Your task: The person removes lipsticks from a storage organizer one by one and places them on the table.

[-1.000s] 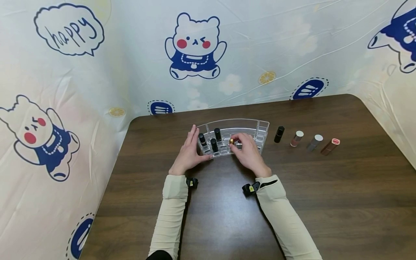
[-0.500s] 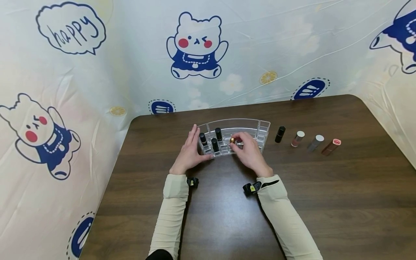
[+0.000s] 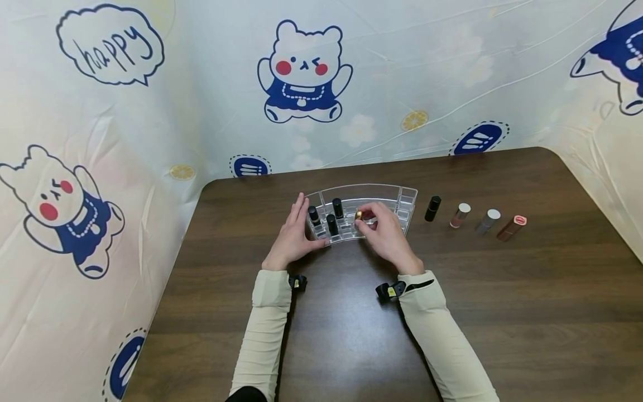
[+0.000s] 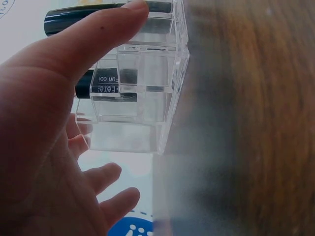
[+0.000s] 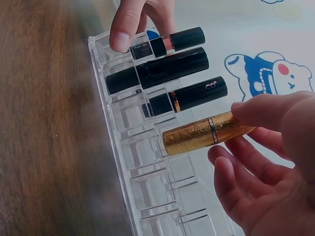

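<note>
A clear, curved lipstick organizer (image 3: 403, 207) stands on the table, its compartments in stepped rows. Several black-capped lipsticks, such as this tall glossy black one (image 5: 172, 68), sit upright in its left part. My left hand (image 3: 293, 239) rests against the organizer's left end, fingers stretched along the side and thumb at the front edge. My right hand (image 3: 385, 235) pinches a gold lipstick (image 5: 189, 136) by its upper end between thumb and fingers. In the right wrist view the lipstick's lower end overlaps a compartment just right of the black lipsticks.
Right of the organizer, a black tube (image 3: 432, 208), a white-capped tube (image 3: 459, 215), a grey-capped tube (image 3: 487, 221) and a brown-red tube (image 3: 512, 228) stand in a slanting row on the wooden table (image 3: 502, 312). A printed cloth (image 3: 211, 100) hangs behind and at the sides.
Both hands keep almost the same places. The gold lipstick in my right hand shows very slightly higher than before; the organizer and the standing tubes have not moved.
</note>
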Motion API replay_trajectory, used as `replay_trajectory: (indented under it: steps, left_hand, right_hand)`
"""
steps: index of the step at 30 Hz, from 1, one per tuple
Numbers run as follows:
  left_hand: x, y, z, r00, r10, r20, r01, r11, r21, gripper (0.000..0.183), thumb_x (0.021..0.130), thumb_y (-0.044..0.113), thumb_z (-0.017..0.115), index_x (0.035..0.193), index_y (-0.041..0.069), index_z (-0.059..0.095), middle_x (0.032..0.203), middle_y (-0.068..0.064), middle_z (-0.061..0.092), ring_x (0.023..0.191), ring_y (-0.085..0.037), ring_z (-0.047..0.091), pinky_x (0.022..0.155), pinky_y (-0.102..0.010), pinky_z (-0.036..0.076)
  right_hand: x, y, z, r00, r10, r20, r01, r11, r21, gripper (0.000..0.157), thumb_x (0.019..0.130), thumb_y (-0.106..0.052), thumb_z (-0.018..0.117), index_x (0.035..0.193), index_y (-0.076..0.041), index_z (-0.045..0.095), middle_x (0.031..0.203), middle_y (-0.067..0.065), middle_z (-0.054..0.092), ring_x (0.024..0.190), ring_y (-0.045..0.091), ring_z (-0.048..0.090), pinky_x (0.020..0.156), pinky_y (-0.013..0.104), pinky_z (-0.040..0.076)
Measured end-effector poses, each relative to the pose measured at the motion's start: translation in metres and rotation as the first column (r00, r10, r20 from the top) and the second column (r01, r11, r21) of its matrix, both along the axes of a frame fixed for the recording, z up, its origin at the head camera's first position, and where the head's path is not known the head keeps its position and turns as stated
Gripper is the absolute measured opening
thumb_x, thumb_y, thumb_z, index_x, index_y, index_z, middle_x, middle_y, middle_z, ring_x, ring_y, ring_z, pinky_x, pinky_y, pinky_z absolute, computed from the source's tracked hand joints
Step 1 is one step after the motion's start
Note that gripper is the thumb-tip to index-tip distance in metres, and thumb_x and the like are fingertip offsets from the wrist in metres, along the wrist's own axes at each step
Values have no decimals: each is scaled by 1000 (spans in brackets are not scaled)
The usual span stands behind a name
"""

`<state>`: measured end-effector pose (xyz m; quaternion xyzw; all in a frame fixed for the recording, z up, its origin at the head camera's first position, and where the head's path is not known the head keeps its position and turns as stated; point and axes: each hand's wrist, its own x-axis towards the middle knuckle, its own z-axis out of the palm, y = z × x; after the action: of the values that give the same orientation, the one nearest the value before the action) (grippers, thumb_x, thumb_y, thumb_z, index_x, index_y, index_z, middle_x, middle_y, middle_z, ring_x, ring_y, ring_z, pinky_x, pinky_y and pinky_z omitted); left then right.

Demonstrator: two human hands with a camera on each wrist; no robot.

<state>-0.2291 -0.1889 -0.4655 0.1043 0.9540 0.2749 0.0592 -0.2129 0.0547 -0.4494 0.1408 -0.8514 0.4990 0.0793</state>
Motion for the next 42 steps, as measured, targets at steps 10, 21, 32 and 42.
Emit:
replay_trajectory:
  steps: [10,21,32,42]
  left_hand:
    - [1,0,2,1000,2,0,-2,1000,-6,115,75,51,78,157,22,4,162,14,-14,152,-22,2,113,-65,19]
    - [2,0,2,1000,0,6,0,1000,-8,115,75,51,78,157,20,5,163,12,-14,152,-24,2,114,-63,19]
    - [0,2,0,1000,-7,-11,7,1000,-7,114,75,52,78,157,20,5,164,5,-9,151,-30,5,113,-64,20]
    - [0,0,1,1000,-7,-20,7,1000,4,114,75,49,79,157,13,9,164,7,-11,151,-31,5,113,-65,20]
  right_hand:
    - [0,1,2,1000,2,-9,-2,1000,-1,19,88,-9,68,106,-3,64,99,11,63,91,24,63,75,36,53]
    - [2,1,3,1000,7,-14,-7,1000,11,19,88,-9,68,106,-3,65,99,11,63,90,23,64,74,33,53]
    - [6,4,6,1000,14,-20,-14,1000,15,21,88,-8,68,108,-2,65,101,12,63,90,24,64,75,34,55]
    - [16,24,14,999,14,-40,-11,998,60,21,89,-7,67,109,-1,64,101,13,63,90,24,64,74,36,55]
